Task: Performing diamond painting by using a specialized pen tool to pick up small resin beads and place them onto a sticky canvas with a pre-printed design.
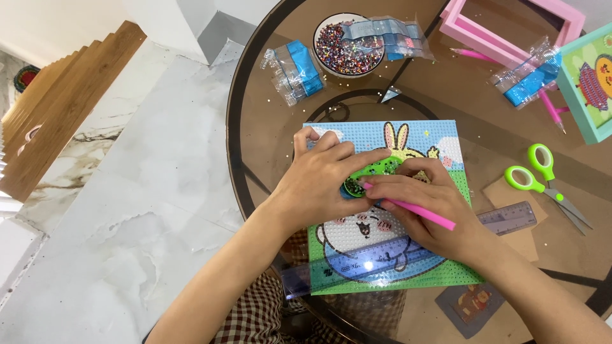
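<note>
Pink pen (417,211), pinched in your right hand (427,204), dips into the green tray (364,177) your left hand (322,181) grips over the canvas (446,191); next needs a careful lift onto a bare cell.

Round table (268,137) with a brown glass top and dark rim. On it lay: a cartoon rabbit bead canvas (446,251) near the front edge; a clear blue ruler (357,267) across the canvas; a bowl of mixed beads (347,46); plastic packets (296,70) beside the bowl; a pink frame (491,38); green scissors (548,181); a second ruler (510,218); a pink pen (549,107); a teal framed picture (590,83).
</note>
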